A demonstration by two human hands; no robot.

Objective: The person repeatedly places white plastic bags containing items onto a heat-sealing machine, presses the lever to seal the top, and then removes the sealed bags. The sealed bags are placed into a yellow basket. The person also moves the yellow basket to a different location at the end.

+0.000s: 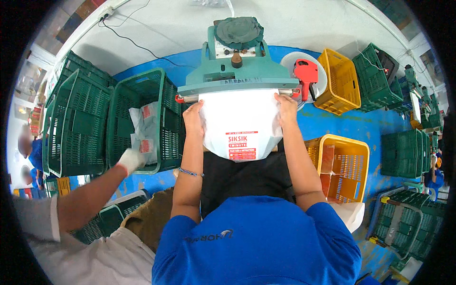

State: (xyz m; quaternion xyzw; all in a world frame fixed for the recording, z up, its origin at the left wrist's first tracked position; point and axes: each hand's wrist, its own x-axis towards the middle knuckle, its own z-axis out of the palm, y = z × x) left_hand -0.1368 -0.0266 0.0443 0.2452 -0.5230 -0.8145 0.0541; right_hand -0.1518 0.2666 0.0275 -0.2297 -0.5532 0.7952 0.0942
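Note:
A white plastic bag (pixel 240 113) with a red printed panel is stretched flat between my hands, its top edge at the jaw of a green heat sealer (pixel 232 73). Its left side is pinched in my left hand (pixel 193 118), the fingers closed near the upper corner. My right hand (pixel 286 109) grips the opposite upper corner, close to the sealer's right end. The bag's lower part bulges slightly toward me. A dark green cloth (pixel 239 32) lies bundled on top of the sealer. How far the bag's edge reaches into the jaw is hidden.
At left, a co-worker's gloved hand (pixel 131 160) is by a green crate (pixel 164 118) holding white bags. A red label gun (pixel 305 73) rests right of the sealer. Yellow crates (pixel 339 83) stand at right; one near my right forearm (pixel 361 166) contains reddish packs.

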